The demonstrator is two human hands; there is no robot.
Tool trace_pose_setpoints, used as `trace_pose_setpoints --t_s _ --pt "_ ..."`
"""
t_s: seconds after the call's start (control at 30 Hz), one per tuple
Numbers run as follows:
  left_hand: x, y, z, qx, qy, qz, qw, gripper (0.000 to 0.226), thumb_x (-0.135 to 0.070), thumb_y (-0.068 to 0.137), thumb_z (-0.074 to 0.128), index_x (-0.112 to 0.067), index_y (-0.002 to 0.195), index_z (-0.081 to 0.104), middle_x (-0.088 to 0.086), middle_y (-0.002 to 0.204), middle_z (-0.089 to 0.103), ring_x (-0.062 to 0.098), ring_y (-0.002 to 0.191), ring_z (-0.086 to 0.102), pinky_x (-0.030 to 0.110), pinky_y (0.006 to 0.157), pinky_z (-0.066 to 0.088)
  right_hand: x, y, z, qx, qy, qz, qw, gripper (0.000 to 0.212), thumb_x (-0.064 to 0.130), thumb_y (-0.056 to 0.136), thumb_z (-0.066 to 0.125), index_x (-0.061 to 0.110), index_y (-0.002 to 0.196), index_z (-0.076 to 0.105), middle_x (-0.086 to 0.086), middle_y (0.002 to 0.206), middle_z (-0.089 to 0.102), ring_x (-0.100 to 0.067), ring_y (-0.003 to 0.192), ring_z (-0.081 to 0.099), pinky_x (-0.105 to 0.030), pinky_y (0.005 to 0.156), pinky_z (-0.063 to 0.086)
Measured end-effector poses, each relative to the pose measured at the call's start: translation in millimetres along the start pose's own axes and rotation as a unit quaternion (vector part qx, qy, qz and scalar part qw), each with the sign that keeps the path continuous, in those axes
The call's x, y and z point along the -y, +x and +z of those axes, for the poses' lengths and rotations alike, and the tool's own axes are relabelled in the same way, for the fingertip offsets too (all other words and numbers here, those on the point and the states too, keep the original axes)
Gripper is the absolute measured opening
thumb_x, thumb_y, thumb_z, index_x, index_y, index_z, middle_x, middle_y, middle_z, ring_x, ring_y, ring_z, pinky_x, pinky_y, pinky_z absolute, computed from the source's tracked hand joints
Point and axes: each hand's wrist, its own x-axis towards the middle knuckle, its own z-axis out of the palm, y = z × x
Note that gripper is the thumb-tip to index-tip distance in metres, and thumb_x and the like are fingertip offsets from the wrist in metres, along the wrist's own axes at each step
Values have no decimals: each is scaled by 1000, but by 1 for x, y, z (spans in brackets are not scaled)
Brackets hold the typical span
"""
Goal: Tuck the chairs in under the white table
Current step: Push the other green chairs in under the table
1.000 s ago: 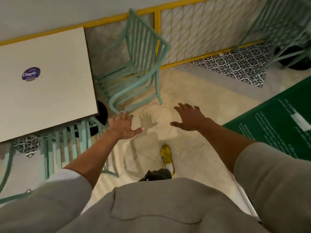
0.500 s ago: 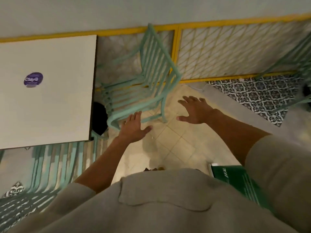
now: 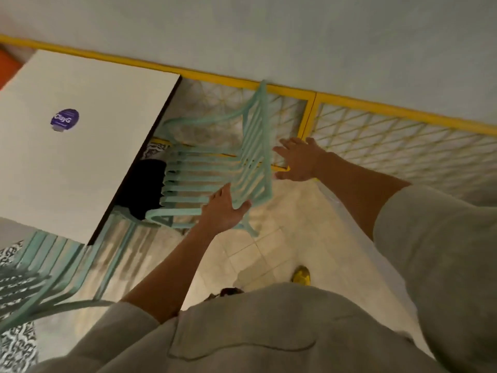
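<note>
Both hands have moved up to the chair (image 3: 215, 170) since a second ago. Left hand (image 3: 226, 208), fingers spread and grasping nothing, meets the backrest's near edge; right hand (image 3: 298, 160) hovers open just beside the backrest's far side. Its seat faces the bench (image 3: 80, 157), front edge just short of the bench edge. Tiled floor (image 3: 282, 251) lies bare behind. Another chair (image 3: 40, 278) sits at the bench's near corner.

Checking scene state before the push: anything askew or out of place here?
Yes: the green chair at the white table's end stands pulled out, its seat clear of the tabletop. Nothing looks spilled or broken.
</note>
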Motion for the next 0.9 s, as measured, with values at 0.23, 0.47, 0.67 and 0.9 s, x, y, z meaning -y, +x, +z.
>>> trace_pose_setpoints --t_s 0.23,0.47,0.67,0.9 --pt "-78 44 29 -69 -81 -80 991 86 -61 98 63 -12 161 31 19 155 50 41 140 51 59 112 46 -85 67 -16 2 -47 -95 994 79 63 102 50 21 165 26 -9 175 17 -34 160 21 -61 122 25" --pt "-109 126 54 -90 -138 -148 975 83 -59 99 62 -11 160 33 19 151 54 38 128 61 52 105 54 -120 148 -19 9 -114 -182 977 72 52 103 53 17 163 30 -12 171 26 -36 155 29 -57 120 31" --pt "-125 192 71 -71 -147 -190 968 47 -27 109 51 -6 150 39 20 139 60 38 121 64 48 100 54 -139 205 -24 38 -134 -239 961 71 44 101 57 15 161 33 -13 168 31 -36 153 32 -55 119 32" --pt "-132 205 77 -68 -117 -255 958 36 -9 105 47 -11 141 42 15 134 63 37 109 69 45 85 54 -136 282 -45 57 -153 -300 940 68 35 106 52 15 165 25 -17 173 21 -35 159 19 -51 126 22"
